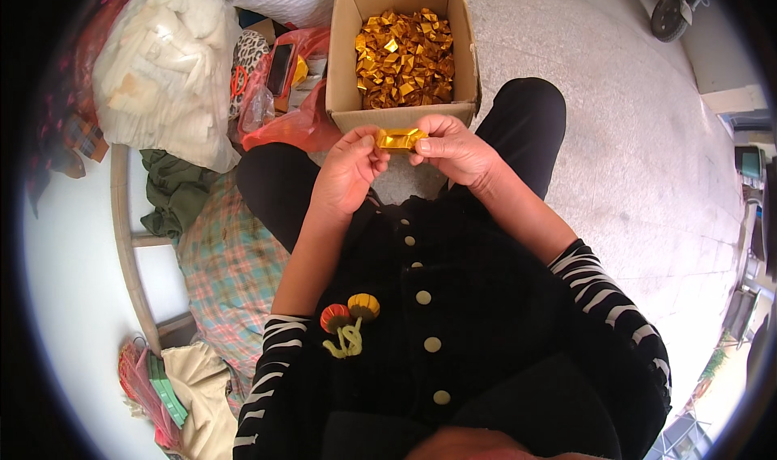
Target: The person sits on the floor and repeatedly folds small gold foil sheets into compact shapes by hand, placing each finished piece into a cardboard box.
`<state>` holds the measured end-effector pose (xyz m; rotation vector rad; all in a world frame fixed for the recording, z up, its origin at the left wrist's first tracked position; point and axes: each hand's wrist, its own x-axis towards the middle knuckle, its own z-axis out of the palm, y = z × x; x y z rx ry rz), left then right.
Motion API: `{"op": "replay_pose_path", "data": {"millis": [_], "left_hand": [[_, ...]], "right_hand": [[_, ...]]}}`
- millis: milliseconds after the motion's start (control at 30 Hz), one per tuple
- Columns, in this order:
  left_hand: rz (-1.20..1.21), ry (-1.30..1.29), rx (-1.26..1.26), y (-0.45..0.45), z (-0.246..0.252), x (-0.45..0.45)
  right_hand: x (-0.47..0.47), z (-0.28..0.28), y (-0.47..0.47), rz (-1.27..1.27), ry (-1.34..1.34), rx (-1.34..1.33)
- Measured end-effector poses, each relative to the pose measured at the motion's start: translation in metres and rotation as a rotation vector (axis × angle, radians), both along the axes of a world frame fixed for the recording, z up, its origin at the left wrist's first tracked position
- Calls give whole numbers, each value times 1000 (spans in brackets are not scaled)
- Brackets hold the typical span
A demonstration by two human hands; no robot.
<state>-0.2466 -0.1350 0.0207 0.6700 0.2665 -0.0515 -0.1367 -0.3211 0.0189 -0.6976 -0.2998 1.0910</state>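
A folded gold foil paper piece is held level between both hands, just in front of the near wall of a cardboard box. My left hand pinches its left end between thumb and fingers. At its right end, the thumb and fingers of my right hand grip it. Inside the open box lies a heap of similar folded gold foil pieces. Both hands are above the gap between my knees.
Left of the box are a red plastic bag, a smartphone, orange-handled scissors and a large clear bag of whitish material. A plaid cloth lies beside my left leg. A wheel stands at the upper right.
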Motion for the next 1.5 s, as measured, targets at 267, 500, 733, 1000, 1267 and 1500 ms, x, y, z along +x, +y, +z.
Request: {"op": "replay_pose_path", "data": {"millis": [267, 500, 733, 1000, 1267, 1500], "left_hand": [[145, 403, 368, 19, -40, 6], [341, 453, 574, 66, -67, 26], [625, 486, 1151, 179, -106, 106], [214, 819, 1833, 233, -145, 174], [-87, 993, 1956, 229, -140, 198], [-179, 979, 1943, 229, -135, 202]], "right_hand": [[59, -24, 11, -602, -879, -793], [47, -70, 15, -122, -1612, -1137], [56, -81, 27, -49, -1630, -1133], [66, -90, 40, -63, -1575, -1068], [67, -88, 42, -143, -1612, -1026], [67, -87, 45, -145, -1611, -986]]}}
